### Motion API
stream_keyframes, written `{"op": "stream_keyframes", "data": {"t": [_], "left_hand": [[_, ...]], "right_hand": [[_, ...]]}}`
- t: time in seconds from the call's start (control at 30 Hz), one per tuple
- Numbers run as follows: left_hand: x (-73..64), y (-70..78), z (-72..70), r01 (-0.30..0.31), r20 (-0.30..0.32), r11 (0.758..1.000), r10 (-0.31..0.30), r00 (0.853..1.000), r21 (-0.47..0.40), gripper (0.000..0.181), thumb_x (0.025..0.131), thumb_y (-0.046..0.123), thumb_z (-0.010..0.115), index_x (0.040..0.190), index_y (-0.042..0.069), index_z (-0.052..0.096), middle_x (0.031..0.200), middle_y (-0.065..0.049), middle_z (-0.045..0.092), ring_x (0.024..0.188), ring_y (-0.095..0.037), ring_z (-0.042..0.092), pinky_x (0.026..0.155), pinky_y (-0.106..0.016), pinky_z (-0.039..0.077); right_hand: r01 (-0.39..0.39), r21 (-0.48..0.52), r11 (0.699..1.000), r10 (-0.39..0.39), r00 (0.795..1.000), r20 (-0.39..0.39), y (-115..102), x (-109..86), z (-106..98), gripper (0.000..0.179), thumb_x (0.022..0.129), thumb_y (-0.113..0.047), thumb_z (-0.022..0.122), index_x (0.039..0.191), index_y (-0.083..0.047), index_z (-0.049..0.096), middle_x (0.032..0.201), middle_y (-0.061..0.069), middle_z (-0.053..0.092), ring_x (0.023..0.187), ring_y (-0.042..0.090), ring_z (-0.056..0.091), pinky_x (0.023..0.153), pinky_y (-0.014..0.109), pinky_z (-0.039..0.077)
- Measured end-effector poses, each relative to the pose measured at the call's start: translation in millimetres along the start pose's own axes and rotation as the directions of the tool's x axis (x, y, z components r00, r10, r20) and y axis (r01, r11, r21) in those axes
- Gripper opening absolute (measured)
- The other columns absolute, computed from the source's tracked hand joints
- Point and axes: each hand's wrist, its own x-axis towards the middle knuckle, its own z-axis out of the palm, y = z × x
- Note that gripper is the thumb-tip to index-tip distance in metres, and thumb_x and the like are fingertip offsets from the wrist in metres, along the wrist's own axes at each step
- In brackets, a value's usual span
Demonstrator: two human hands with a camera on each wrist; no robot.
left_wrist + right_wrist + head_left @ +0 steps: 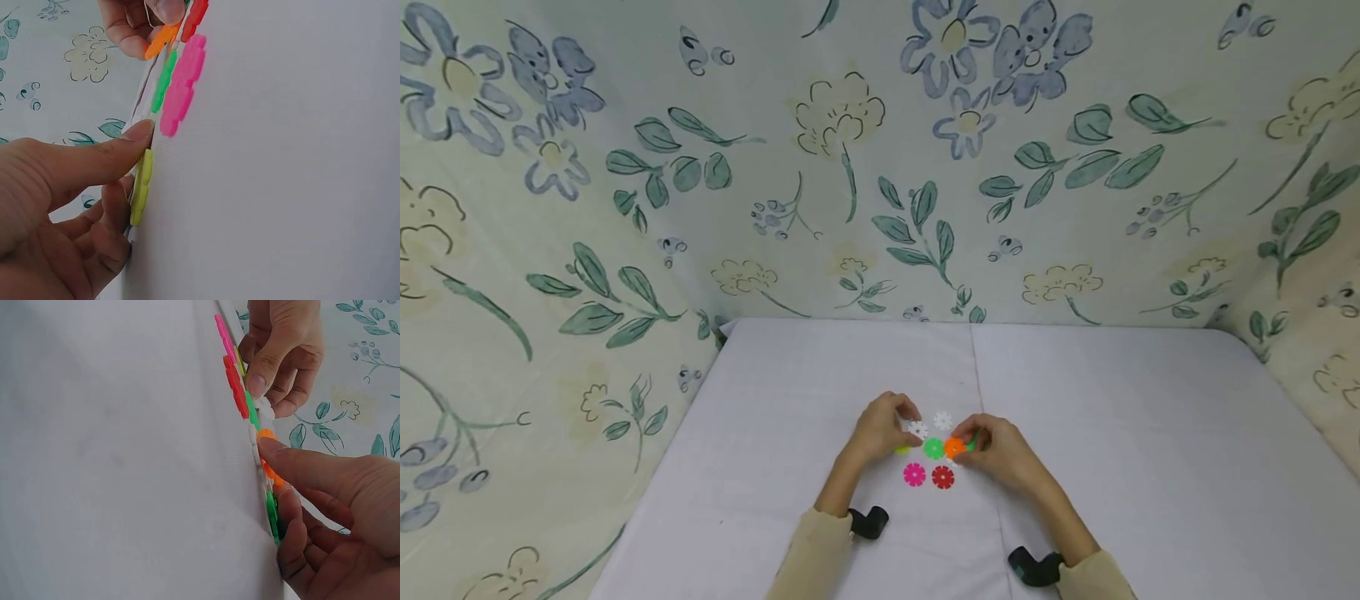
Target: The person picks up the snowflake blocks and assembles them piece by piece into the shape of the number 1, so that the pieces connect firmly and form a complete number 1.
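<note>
Several small notched plastic discs, snowflake-shaped connector pieces, lie close together between the hands. The left hand (883,427) pinches a white disc (917,429) by its edge; a yellow disc (142,187) lies beneath that hand, partly covered in the head view. The right hand (1006,452) holds an orange disc (954,447) between thumb and fingers, tilted in the left wrist view. A darker green disc (272,515) shows under the right fingers. Between the hands is a bright green disc (933,448). Nearer the person are a pink disc (914,475) and a red disc (943,477).
Another white disc (942,421) lies just beyond the group. The table (1112,433) wears a white cloth with a crease running away from the person. Flowered fabric (850,167) hangs behind it and at the sides. Black wrist devices (1036,568) sit by both sleeves.
</note>
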Motion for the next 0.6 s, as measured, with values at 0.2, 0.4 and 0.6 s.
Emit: {"op": "stream_keyframes", "data": {"t": [0.2, 0.4, 0.6], "left_hand": [[-4.0, -2.0, -2.0, -0.087, 0.014, 0.996, 0.087, 0.996, -0.008, 0.017, 0.083, 0.01, 0.087, 0.096, 0.011, 0.076, 0.08, 0.001, 0.064, 0.07, -0.009, 0.053, 0.065, -0.02, 0.045], [-8.4, 2.5, -10.0, -0.113, 0.036, 0.992, 0.116, 0.993, -0.059, 0.018, 0.095, 0.014, 0.076, 0.111, 0.01, 0.081, 0.095, 0.0, 0.077, 0.082, -0.008, 0.062, 0.075, -0.019, 0.051], [-11.2, 3.9, -18.5, -0.073, 0.094, 0.978, 0.093, 0.991, -0.198, 0.024, 0.098, 0.008, 0.07, 0.121, 0.005, 0.077, 0.101, -0.007, 0.079, 0.079, -0.014, 0.073, 0.066, -0.017, 0.053]], "right_hand": [[0.018, 0.019, 1.0, -0.018, 1.0, 0.023, 1.7, 0.9, 0.9, 0.023, 0.083, -0.011, 0.086, 0.104, -0.01, 0.075, 0.085, 0.003, 0.066, 0.072, 0.015, 0.054, 0.061, 0.022, 0.045], [0.018, 0.053, 0.998, -0.019, 1.0, 0.011, 4.2, 1.9, 0.5, 0.015, 0.09, -0.009, 0.08, 0.104, -0.013, 0.076, 0.086, 0.002, 0.067, 0.072, 0.014, 0.058, 0.063, 0.021, 0.049], [-0.003, 0.154, 0.988, 0.004, 1.0, -0.006, 2.9, 3.0, -2.9, 0.015, 0.095, -0.009, 0.074, 0.11, -0.008, 0.075, 0.092, 0.009, 0.073, 0.076, 0.016, 0.065, 0.067, 0.02, 0.056]]}}
